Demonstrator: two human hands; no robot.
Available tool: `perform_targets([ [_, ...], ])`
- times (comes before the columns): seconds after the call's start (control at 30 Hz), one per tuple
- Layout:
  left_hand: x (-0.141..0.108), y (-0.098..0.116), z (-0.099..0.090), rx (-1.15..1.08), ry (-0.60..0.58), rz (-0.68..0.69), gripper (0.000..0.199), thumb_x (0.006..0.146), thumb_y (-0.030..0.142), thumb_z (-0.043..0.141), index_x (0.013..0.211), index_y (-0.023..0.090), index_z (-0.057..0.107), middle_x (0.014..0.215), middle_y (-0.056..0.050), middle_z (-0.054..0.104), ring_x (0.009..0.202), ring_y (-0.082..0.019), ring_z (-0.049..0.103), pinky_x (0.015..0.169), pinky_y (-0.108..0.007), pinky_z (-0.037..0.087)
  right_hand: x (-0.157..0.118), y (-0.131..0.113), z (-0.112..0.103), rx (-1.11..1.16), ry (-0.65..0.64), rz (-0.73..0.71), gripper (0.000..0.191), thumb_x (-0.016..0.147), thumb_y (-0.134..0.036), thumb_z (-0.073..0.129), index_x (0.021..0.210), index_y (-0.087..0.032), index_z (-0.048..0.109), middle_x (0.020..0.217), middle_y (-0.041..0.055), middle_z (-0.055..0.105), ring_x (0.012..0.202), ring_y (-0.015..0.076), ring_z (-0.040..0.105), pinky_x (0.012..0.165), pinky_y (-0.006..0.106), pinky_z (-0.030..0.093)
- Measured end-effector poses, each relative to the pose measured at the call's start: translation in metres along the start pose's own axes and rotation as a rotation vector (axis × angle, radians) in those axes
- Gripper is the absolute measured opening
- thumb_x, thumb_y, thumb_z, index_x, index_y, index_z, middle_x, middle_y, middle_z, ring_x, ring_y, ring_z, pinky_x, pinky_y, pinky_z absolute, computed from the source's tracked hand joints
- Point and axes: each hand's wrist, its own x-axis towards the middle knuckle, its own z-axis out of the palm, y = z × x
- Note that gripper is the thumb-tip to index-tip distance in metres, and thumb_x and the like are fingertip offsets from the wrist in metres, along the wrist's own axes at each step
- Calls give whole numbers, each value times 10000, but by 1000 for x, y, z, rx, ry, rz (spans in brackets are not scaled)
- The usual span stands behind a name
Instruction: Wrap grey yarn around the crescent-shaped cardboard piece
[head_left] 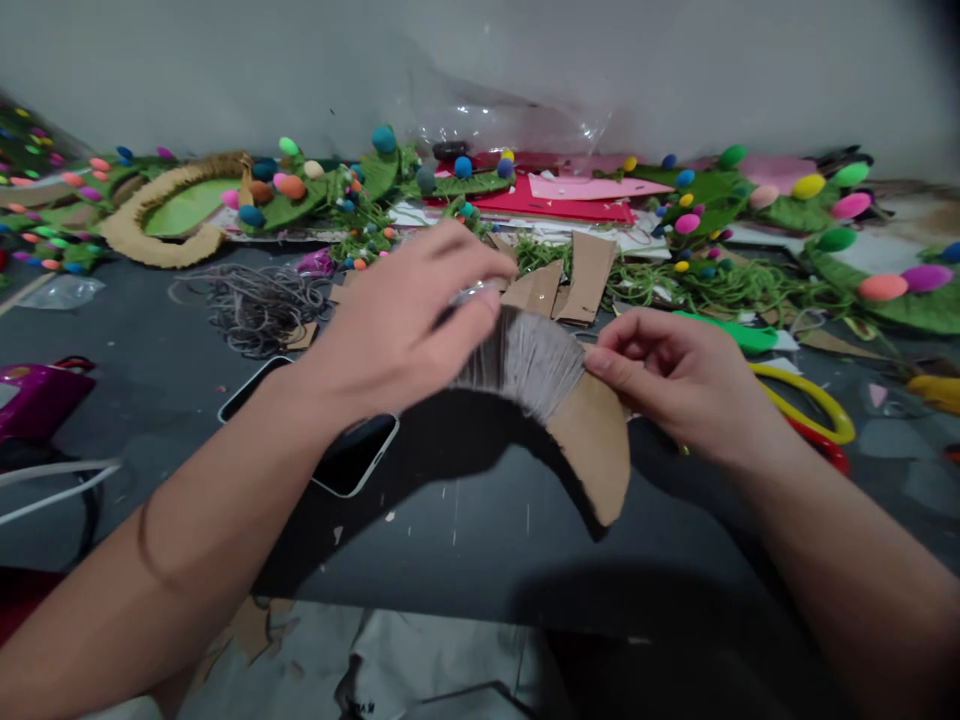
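A curved cardboard piece (596,440), partly wrapped in grey thread (536,360), is held above the dark table. My left hand (412,310) is closed over its left part, fingers curled around it; that end of the piece is hidden behind the hand. At the edge where the wrapping meets bare cardboard, my right hand (660,375) pinches with thumb and fingers. The bare, pointed end hangs down toward the front. A tangle of grey thread (262,305) lies on the table left of my left hand.
Behind my left forearm lies a phone (360,455). Yellow-handled scissors (817,400) rest at the right, a purple tool (37,400) at the left. Cardboard scraps (589,275), green strands (720,285), a fabric-covered curved piece (161,215) and leaves with coloured balls line the back.
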Motion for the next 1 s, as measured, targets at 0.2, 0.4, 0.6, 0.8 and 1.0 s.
perform_targets([
  [0.2, 7, -40, -10, -690, 328, -321, 137, 939, 240, 517, 953, 223, 652, 1013, -41, 667, 876, -188, 649, 722, -371, 549, 12, 18, -12, 411, -14, 226, 302, 779, -420, 807, 819, -194, 611, 559, -65, 457, 423, 49, 292, 406, 212, 189],
  [0.4, 3, -8, 10, -782, -149, -388, 236, 809, 39, 558, 962, 154, 697, 923, -42, 736, 879, -172, 710, 739, -312, 586, 16, 25, -14, 435, -45, 229, 298, 823, -437, 755, 850, -204, 571, 592, -73, 413, 449, 54, 233, 429, 234, 166],
  [0.6, -4, 28, 31, -1000, -347, -355, 252, 890, 305, 688, 1086, 146, 680, 1147, -100, 735, 1031, -202, 703, 856, -326, 601, 11, 15, -3, 353, 91, 145, 270, 861, -451, 715, 841, -214, 587, 557, -64, 433, 423, 61, 297, 408, 229, 203],
  [0.8, -6, 21, 30, -832, -407, -504, 349, 931, 483, 611, 867, 150, 694, 888, -78, 752, 780, -171, 715, 659, -276, 580, 3, 7, 8, -190, 507, -288, 152, 870, -279, 718, 805, -204, 603, 673, -8, 584, 526, 97, 502, 443, 240, 363],
  [1.0, -12, 40, 3, -273, -25, -113, 193, 933, 390, 626, 923, 208, 689, 850, -37, 718, 731, -159, 658, 634, -299, 531, -9, 2, 10, -401, 510, -370, 118, 887, -303, 704, 866, -225, 618, 730, -4, 644, 579, 114, 563, 524, 265, 451],
])
